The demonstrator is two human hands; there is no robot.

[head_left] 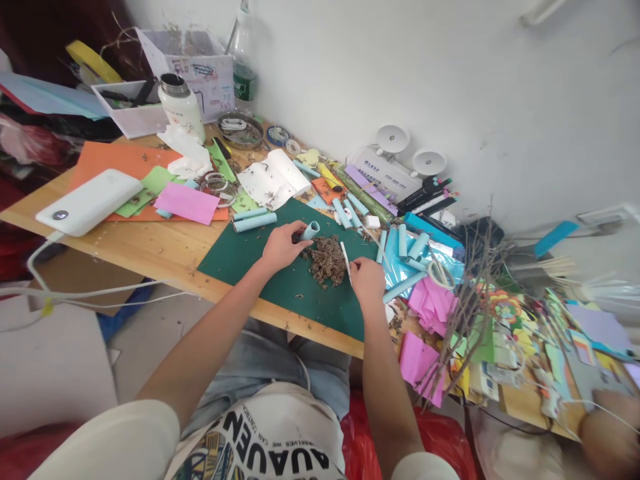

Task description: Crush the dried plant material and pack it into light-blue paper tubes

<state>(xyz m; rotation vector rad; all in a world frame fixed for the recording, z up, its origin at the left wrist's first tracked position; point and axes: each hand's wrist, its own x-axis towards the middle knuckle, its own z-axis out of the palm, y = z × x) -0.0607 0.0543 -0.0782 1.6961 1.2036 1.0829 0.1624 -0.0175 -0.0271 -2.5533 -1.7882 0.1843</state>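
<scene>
My left hand (284,248) is closed around a short light-blue paper tube (311,230), tilted with its open end up. Right beside the tube lies a heap of brown crumbly dried plant bits (327,260) on the dark green mat (280,287). On the heap's other side my right hand (367,280) pinches a thin white stick (345,259), whose tip points up and away from me. Two more light-blue paper tubes (255,222) lie at the mat's left edge. Whether anything is inside the held tube, I cannot tell.
A white power bank (89,202) and a pink paper sheet (187,203) lie at the left. Behind stand a white bottle (181,110) and a white router-like box (383,170). Bare twigs (470,300) jut up at the right. Another person's blurred hand (613,427) shows at far right.
</scene>
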